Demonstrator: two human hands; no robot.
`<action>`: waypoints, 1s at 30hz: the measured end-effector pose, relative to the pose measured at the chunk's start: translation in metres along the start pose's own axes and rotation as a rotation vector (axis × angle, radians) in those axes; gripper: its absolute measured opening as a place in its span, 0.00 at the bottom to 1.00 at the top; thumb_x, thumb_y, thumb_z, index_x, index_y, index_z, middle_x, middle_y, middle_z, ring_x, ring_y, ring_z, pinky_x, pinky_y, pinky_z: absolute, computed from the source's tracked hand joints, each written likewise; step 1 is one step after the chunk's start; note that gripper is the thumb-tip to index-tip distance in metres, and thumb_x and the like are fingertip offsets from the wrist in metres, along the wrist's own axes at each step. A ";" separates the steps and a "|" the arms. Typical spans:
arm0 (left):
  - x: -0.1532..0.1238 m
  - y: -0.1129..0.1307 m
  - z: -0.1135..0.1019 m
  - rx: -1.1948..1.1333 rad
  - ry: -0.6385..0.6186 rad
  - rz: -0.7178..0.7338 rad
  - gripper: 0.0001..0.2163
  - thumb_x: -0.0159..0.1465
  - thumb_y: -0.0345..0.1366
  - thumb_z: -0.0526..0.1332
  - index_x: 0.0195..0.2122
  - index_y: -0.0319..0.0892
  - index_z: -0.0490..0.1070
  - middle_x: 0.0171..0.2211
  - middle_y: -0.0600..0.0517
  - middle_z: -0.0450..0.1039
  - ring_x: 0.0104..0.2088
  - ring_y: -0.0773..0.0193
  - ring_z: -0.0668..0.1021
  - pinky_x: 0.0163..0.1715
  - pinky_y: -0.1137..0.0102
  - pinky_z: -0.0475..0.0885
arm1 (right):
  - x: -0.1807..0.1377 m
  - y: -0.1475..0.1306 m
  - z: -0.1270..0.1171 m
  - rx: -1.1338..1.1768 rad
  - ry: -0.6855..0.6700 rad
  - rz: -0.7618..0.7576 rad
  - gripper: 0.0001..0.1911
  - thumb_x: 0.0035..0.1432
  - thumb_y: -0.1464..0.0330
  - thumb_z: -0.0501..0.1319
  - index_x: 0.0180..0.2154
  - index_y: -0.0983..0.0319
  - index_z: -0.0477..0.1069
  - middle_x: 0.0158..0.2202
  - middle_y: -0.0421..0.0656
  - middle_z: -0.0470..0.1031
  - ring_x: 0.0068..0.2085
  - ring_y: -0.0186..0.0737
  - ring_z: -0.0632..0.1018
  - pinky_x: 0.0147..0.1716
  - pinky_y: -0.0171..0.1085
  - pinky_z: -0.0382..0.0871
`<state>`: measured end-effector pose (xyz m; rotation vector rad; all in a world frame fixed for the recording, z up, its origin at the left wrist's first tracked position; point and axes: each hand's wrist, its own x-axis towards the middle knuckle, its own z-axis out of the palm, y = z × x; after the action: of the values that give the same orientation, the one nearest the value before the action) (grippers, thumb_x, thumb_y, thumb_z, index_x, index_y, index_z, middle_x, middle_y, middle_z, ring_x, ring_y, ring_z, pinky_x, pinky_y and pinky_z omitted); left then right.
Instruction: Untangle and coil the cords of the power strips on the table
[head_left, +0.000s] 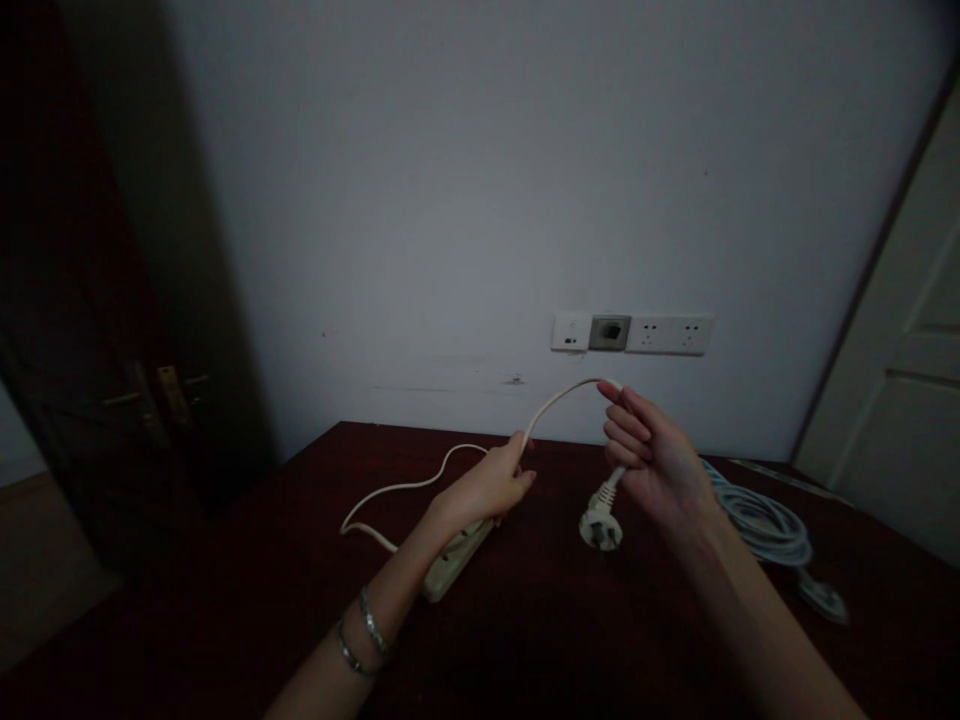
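Observation:
My left hand is closed around a white power cord that arcs up and over to my right hand. My right hand's fingers are curled round the same cord near its end, and the white plug hangs just below that hand, above the table. A cream power strip lies on the dark red table under my left wrist. The rest of the cord loops on the table to the left. My left wrist wears two bracelets.
A row of wall sockets and a switch sits on the white wall above the table's far edge. A coiled pale cable lies on the table at the right. A dark door with brass handles stands left; a white door right.

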<state>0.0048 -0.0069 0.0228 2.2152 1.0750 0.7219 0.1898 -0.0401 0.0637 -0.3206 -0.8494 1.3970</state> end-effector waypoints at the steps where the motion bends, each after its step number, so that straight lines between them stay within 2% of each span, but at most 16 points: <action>1: 0.000 0.000 0.000 -0.008 0.002 0.005 0.14 0.60 0.35 0.52 0.47 0.41 0.57 0.21 0.59 0.61 0.13 0.74 0.63 0.12 0.78 0.56 | 0.000 -0.001 -0.001 0.001 0.002 -0.004 0.08 0.56 0.70 0.58 0.38 0.67 0.68 0.14 0.28 0.49 0.12 0.22 0.47 0.07 0.22 0.43; 4: -0.001 -0.002 -0.009 -0.070 -0.043 -0.007 0.16 0.61 0.37 0.52 0.49 0.40 0.58 0.20 0.58 0.63 0.12 0.74 0.63 0.12 0.78 0.56 | -0.003 -0.013 -0.003 0.043 0.016 -0.037 0.08 0.58 0.72 0.55 0.39 0.67 0.68 0.13 0.28 0.50 0.12 0.22 0.49 0.07 0.23 0.43; 8: -0.006 -0.010 -0.033 -0.210 -0.294 -0.048 0.16 0.59 0.41 0.56 0.45 0.39 0.65 0.17 0.59 0.61 0.12 0.76 0.59 0.11 0.78 0.53 | -0.009 -0.043 -0.012 0.143 0.052 -0.169 0.11 0.62 0.73 0.48 0.41 0.68 0.67 0.13 0.29 0.51 0.11 0.23 0.52 0.06 0.24 0.44; 10: -0.008 -0.015 -0.047 -0.251 -0.359 -0.034 0.15 0.57 0.42 0.58 0.42 0.38 0.68 0.17 0.59 0.60 0.13 0.76 0.59 0.12 0.79 0.52 | -0.011 -0.058 -0.021 0.194 0.075 -0.224 0.14 0.64 0.73 0.44 0.41 0.68 0.66 0.12 0.30 0.51 0.11 0.24 0.53 0.06 0.25 0.45; 12: -0.009 -0.021 -0.059 -0.246 -0.323 -0.004 0.15 0.56 0.42 0.60 0.40 0.37 0.70 0.18 0.58 0.61 0.15 0.75 0.61 0.13 0.79 0.53 | -0.013 -0.071 -0.032 0.230 0.081 -0.277 0.16 0.64 0.74 0.41 0.42 0.69 0.65 0.12 0.30 0.52 0.11 0.25 0.53 0.06 0.26 0.45; 16: -0.010 -0.028 -0.071 -0.147 -0.097 0.063 0.16 0.56 0.44 0.59 0.38 0.36 0.74 0.21 0.54 0.66 0.20 0.73 0.64 0.19 0.76 0.57 | -0.010 -0.081 -0.050 0.247 0.085 -0.306 0.17 0.63 0.75 0.40 0.48 0.71 0.63 0.14 0.33 0.58 0.12 0.25 0.56 0.06 0.26 0.51; 18: -0.013 -0.025 -0.073 -0.054 0.004 0.095 0.16 0.57 0.44 0.58 0.38 0.37 0.75 0.24 0.53 0.69 0.23 0.72 0.65 0.22 0.75 0.58 | -0.004 -0.078 -0.054 0.186 0.115 -0.280 0.16 0.61 0.77 0.43 0.47 0.69 0.64 0.17 0.34 0.61 0.13 0.24 0.60 0.07 0.23 0.54; 20: -0.017 -0.017 -0.072 0.067 0.022 0.105 0.16 0.59 0.43 0.56 0.41 0.39 0.75 0.25 0.53 0.70 0.23 0.71 0.64 0.23 0.75 0.57 | 0.003 -0.070 -0.053 0.058 0.188 -0.278 0.14 0.58 0.79 0.48 0.44 0.67 0.67 0.20 0.36 0.66 0.17 0.23 0.66 0.10 0.20 0.59; 22: -0.022 -0.008 -0.069 0.185 -0.048 0.102 0.16 0.60 0.42 0.54 0.41 0.40 0.75 0.23 0.54 0.70 0.21 0.71 0.62 0.22 0.75 0.55 | 0.009 -0.058 -0.047 -0.103 0.270 -0.287 0.10 0.56 0.77 0.54 0.40 0.65 0.69 0.28 0.40 0.72 0.24 0.25 0.73 0.18 0.20 0.68; 24: -0.026 0.002 -0.064 0.280 -0.143 0.109 0.14 0.60 0.40 0.55 0.39 0.40 0.76 0.21 0.53 0.70 0.20 0.71 0.63 0.21 0.75 0.54 | 0.012 -0.045 -0.040 -0.254 0.299 -0.274 0.08 0.55 0.74 0.57 0.38 0.63 0.70 0.37 0.44 0.75 0.34 0.30 0.77 0.29 0.24 0.74; 26: -0.028 0.009 -0.057 0.346 -0.211 0.133 0.12 0.58 0.38 0.56 0.36 0.40 0.77 0.21 0.53 0.71 0.21 0.71 0.65 0.21 0.75 0.54 | 0.013 -0.033 -0.033 -0.378 0.251 -0.222 0.09 0.55 0.72 0.58 0.40 0.63 0.69 0.40 0.46 0.76 0.39 0.35 0.78 0.37 0.30 0.75; 30: -0.032 0.018 -0.039 0.384 -0.275 0.218 0.09 0.57 0.38 0.58 0.32 0.43 0.78 0.19 0.53 0.71 0.19 0.70 0.66 0.21 0.74 0.55 | 0.009 -0.015 -0.029 -0.579 0.040 0.027 0.14 0.55 0.72 0.59 0.45 0.65 0.67 0.40 0.50 0.76 0.40 0.38 0.78 0.43 0.35 0.73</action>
<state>-0.0289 -0.0325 0.0554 2.6937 0.8986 0.2952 0.2204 -0.0261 0.0572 -0.8009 -1.2119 1.1412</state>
